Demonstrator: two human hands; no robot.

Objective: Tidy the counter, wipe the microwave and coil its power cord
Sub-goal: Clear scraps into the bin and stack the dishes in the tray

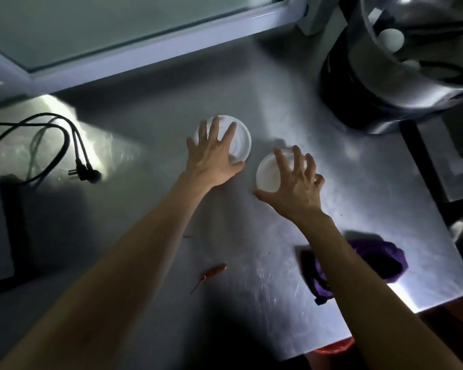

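Observation:
Two white round bowls stand side by side on the steel counter [145, 124]. My left hand [211, 156] spreads over the left bowl [241, 141], fingertips at its far rim and thumb at its near rim. Over the right bowl [267, 169] my right hand [294, 182] curls like a claw, its thumb at the bowl's near edge. A black power cord [38, 129] lies looped at the left, its plug [83, 172] resting on the counter. A purple cloth [380, 260] lies crumpled near the right front corner, partly behind my right forearm.
A small red-handled object [214, 271] lies on the counter between my forearms. A large shiny steel appliance [385, 76] fills the back right corner. A window frame [145, 57] runs along the back. A dark boxy shape [0, 222] sits at the left edge.

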